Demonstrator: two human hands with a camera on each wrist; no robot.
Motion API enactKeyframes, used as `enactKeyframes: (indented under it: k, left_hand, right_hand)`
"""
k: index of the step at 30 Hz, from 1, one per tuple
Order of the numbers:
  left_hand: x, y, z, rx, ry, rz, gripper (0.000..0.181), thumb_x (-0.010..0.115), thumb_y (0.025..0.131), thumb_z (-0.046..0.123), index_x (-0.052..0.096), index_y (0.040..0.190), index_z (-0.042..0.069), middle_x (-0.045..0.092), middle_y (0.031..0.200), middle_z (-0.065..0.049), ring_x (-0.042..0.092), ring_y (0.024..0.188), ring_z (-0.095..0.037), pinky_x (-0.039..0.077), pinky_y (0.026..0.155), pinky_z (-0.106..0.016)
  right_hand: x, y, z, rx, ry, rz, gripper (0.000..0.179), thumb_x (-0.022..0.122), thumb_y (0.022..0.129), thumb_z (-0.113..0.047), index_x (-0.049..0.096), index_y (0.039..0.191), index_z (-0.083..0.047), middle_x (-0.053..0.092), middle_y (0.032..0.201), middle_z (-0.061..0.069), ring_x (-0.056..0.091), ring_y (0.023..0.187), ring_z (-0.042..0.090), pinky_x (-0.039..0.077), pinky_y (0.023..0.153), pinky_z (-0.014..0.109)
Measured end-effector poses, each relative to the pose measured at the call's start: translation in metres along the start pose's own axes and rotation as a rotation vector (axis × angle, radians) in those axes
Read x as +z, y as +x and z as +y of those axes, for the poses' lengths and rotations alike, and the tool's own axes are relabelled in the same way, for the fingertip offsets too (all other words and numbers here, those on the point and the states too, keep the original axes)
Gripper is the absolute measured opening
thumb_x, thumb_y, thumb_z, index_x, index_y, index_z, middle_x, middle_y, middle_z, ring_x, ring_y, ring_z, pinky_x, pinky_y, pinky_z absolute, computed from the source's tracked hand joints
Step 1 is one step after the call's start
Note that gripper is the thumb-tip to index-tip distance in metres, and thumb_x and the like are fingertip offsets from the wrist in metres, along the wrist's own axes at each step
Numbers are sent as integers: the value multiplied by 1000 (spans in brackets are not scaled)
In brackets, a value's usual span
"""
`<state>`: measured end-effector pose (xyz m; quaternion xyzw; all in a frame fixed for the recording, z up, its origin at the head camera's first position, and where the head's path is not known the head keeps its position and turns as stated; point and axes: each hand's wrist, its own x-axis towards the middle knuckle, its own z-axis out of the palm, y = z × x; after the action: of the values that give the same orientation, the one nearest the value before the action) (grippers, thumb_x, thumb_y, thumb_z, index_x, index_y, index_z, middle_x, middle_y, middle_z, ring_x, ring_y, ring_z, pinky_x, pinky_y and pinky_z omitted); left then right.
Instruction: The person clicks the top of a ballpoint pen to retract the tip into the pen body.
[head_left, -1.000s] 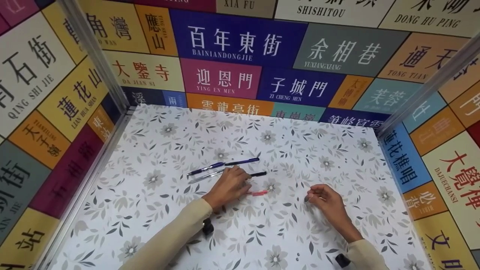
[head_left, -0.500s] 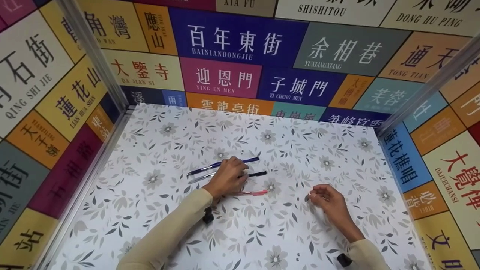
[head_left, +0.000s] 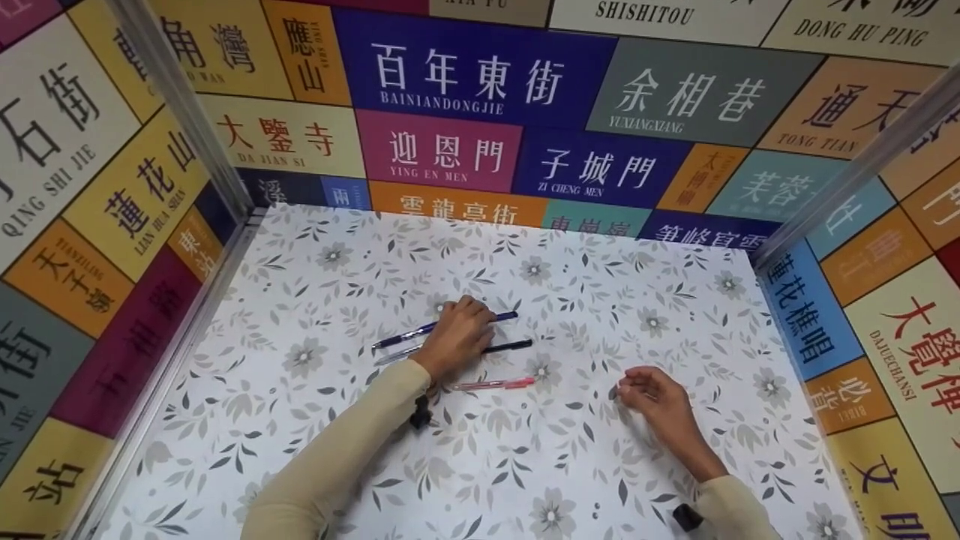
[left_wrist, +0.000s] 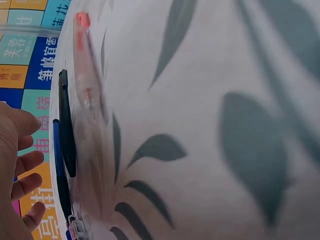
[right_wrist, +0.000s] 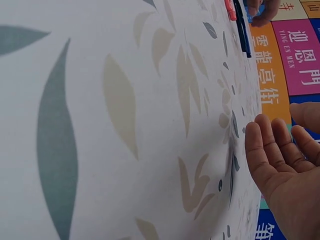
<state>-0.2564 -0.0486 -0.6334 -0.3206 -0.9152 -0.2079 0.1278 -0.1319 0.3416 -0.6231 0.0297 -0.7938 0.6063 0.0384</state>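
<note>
My left hand [head_left: 456, 337] is over the pens on the flower-patterned table, hiding the middles of two of them. The blue pen [head_left: 401, 338] lies farthest back, slanting up to the right. Just in front is a clear pen with a black end [head_left: 516, 345]. Closest to me lies a pink pen [head_left: 517, 383], in full view. In the left wrist view the left fingers [left_wrist: 29, 162] are loosely bent beside the pens, gripping nothing. My right hand [head_left: 654, 397] stays apart on the right, its fingers relaxed and holding nothing in the right wrist view.
The table [head_left: 600, 465] has a white cover with grey leaves and flowers. Panels with coloured street-name signs [head_left: 480, 82] stand at the back and both sides. Metal posts [head_left: 202, 112] rise at the back corners.
My left hand has shifted away from the pink pen, up toward the blue pen, uncovering the pink pen. The pens lie where they were. My right hand has barely moved.
</note>
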Motion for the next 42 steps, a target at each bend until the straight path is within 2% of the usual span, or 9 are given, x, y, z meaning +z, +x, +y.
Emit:
enactKeyframes:
  k: [5, 9, 14, 19, 26, 36, 42]
  left_hand:
    - [3, 5, -5, -23, 46, -22, 22, 70, 107, 22, 77, 124, 10, 73, 122, -6, 60, 118, -28, 47, 96, -51]
    - [6, 8, -9, -24, 63, -26, 21, 73, 104, 20, 77, 120, 7, 73, 116, -8, 62, 114, -31, 48, 93, -53]
    - [10, 9, -12, -28, 110, -29, 18, 73, 104, 21, 77, 115, 7, 73, 112, -8, 62, 109, -31, 49, 91, -53]
    - [11, 10, -13, -35, 124, -50, 16, 72, 104, 21, 76, 111, 7, 72, 109, -9, 62, 108, -32, 48, 91, -54]
    - [11, 13, -14, -52, 132, -63, 14, 72, 105, 19, 77, 108, 6, 73, 109, -10, 64, 107, -32, 47, 94, -55]
    - [9, 16, -15, -61, 115, -68, 14, 74, 103, 18, 76, 101, 5, 75, 103, -11, 66, 103, -33, 47, 94, -56]
    - [8, 20, -13, -66, 120, -47, 12, 76, 101, 18, 77, 100, 6, 75, 100, -10, 67, 101, -32, 47, 94, -55]
  right_hand:
    - [-3, 0, 0, 28, -10, -13, 31, 75, 97, 13, 64, 126, 18, 71, 113, 32, 74, 96, 16, 63, 83, 25]
    - [-5, 0, 0, 37, -28, -19, 33, 77, 99, 7, 64, 129, 16, 70, 116, 31, 76, 98, 19, 64, 83, 27]
    - [-8, 1, 2, 15, -10, -9, 33, 76, 98, 10, 62, 127, 19, 71, 113, 32, 76, 96, 20, 65, 81, 32]
    - [-15, 0, 5, 6, 2, 6, 33, 75, 98, 12, 62, 127, 20, 70, 113, 35, 77, 94, 25, 65, 81, 30]
    - [-30, 1, 5, 13, -43, 33, 30, 76, 99, 9, 66, 127, 14, 71, 118, 34, 76, 97, 15, 62, 83, 22]
    - [-34, 1, 6, 30, -56, 42, 30, 76, 101, 4, 66, 128, 12, 70, 120, 33, 75, 99, 14, 61, 84, 21]
    - [-35, -1, 8, 16, -62, 46, 32, 76, 102, 2, 65, 129, 14, 71, 119, 31, 74, 99, 13, 60, 85, 20]
